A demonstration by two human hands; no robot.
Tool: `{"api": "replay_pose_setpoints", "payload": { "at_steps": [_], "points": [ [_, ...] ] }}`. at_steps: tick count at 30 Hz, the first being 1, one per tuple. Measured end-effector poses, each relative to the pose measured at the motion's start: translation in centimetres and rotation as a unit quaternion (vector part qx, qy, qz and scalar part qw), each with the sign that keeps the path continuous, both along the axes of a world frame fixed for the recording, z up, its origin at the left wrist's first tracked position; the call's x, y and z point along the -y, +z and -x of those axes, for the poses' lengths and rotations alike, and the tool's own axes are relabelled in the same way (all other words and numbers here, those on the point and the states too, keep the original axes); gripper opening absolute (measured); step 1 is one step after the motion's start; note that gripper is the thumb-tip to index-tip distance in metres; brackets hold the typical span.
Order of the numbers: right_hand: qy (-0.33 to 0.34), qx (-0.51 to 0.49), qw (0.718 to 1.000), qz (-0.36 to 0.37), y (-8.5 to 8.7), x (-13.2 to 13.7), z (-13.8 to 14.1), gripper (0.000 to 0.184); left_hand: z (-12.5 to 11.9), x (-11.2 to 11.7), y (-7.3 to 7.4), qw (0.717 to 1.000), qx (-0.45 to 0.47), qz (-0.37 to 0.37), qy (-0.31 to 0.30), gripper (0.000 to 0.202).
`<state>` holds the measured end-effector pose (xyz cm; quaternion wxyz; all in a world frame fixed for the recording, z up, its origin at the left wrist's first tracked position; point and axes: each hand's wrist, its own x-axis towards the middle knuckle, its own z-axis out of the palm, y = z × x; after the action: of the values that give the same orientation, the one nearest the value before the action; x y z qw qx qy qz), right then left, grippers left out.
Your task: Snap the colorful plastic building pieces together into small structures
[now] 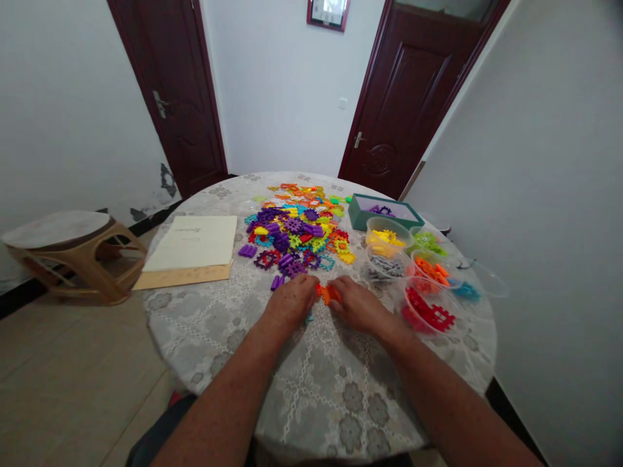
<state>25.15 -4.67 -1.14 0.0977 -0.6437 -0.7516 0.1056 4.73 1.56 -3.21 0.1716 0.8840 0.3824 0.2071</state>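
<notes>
My left hand [294, 299] and my right hand [357, 303] meet close together above the near middle of the table, fingers closed. Between them is an orange toothed plastic building piece [326, 295], with a redder part at the left fingertips. Both hands grip it from opposite sides; the fingers hide much of it. A bit of light blue piece [309, 318] shows beside my left hand. Just beyond lies a mixed pile of interlocking plastic pieces [294, 227] in purple, yellow, orange, red, green and blue. A purple ridged piece [277, 283] lies near my left knuckles.
Clear tubs hold sorted pieces at right: yellow [387, 240], grey [388, 266], orange [432, 271] and red [428, 311]. Green and blue ones sit behind. A green box [359, 216] stands further back. Paper sheets [195, 243] lie at left. A stool [73, 253] stands beside the table.
</notes>
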Motion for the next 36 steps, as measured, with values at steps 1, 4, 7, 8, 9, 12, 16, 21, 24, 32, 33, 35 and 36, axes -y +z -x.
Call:
{"api": "replay_pose_setpoints", "payload": {
  "at_steps": [1, 4, 7, 8, 9, 12, 16, 21, 24, 32, 33, 35, 36],
  "points": [
    [-0.009, -0.015, 1.000, -0.002, -0.5, -0.2, -0.2, 0.045, 0.0, -0.1, -0.1, 1.000, 0.007, -0.001, -0.002, 0.020],
    [-0.029, -0.097, 0.995, -0.015, -1.5, -0.9, -1.3, 0.034, 0.0, -0.4, -0.3, 0.999, 0.049, -0.010, 0.005, 0.022],
    [-0.065, -0.201, 0.977, -0.024, -2.2, -1.5, -1.7, 0.010, -0.1, -0.3, 0.0, 0.994, 0.109, -0.003, 0.015, 0.024],
    [-0.086, -0.240, 0.966, -0.030, -2.4, -1.6, -1.5, 0.011, -0.1, -0.2, 0.3, 0.993, 0.120, 0.007, 0.014, 0.024],
    [-0.106, -0.285, 0.952, -0.033, -2.6, -1.6, -1.2, 0.012, -0.2, -0.1, 0.5, 0.992, 0.127, 0.019, 0.011, 0.023],
    [-0.120, -0.446, 0.887, 0.015, -2.6, -1.6, 0.1, 0.012, -0.1, 0.1, 0.7, 0.992, 0.119, 0.031, -0.009, 0.023],
    [-0.053, -0.581, 0.807, 0.093, -2.3, -1.3, 1.6, 0.021, -0.2, -0.2, 0.1, 0.991, 0.128, -0.012, -0.032, 0.026],
    [-0.031, -0.561, 0.824, 0.076, -3.1, -1.3, 2.1, 0.037, -0.3, -0.2, -0.3, 0.994, 0.110, -0.012, -0.013, 0.037],
    [-0.037, -0.562, 0.825, 0.057, -3.7, -1.6, 2.1, 0.037, -0.3, -0.1, -0.2, 0.996, 0.082, 0.016, 0.029, 0.052],
    [-0.037, -0.534, 0.845, -0.027, -2.3, -1.3, 2.3, 0.027, -0.5, 0.3, 0.1, 0.994, 0.106, 0.018, -0.024, 0.057],
    [-0.036, -0.517, 0.854, -0.033, -1.6, -1.0, 2.1, 0.025, -0.5, 0.4, 0.3, 0.993, 0.113, 0.021, -0.032, 0.057],
    [-0.041, -0.453, 0.888, -0.069, 0.4, -0.3, 1.1, 0.021, -0.2, 0.4, 1.0, 0.991, 0.129, 0.036, -0.029, 0.056],
    [-0.046, -0.407, 0.907, -0.099, 1.6, 0.1, 0.2, 0.020, 0.0, 0.4, 1.2, 0.990, 0.136, 0.039, -0.018, 0.056]
  ]
}}
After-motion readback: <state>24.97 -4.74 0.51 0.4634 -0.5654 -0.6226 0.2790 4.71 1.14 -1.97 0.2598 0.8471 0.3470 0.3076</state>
